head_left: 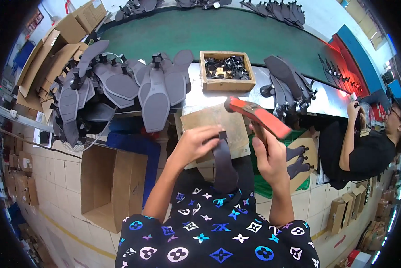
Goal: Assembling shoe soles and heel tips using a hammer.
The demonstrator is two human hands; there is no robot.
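Observation:
My left hand is closed on the heel end of a dark grey shoe sole. The sole hangs toward my lap, its small block heel uppermost by my fingertips. My right hand grips the handle of a hammer with a red head, raised to the right of the sole. Under both hands lies a tan work board on a pale stand. Beyond it a wooden box holds many small black pieces, too small to name for sure.
Grey heeled soles are piled on the left of the bench; more soles lie right. A green conveyor belt runs behind. An open carton stands at lower left. A co-worker in black sits at right, beside a green crate.

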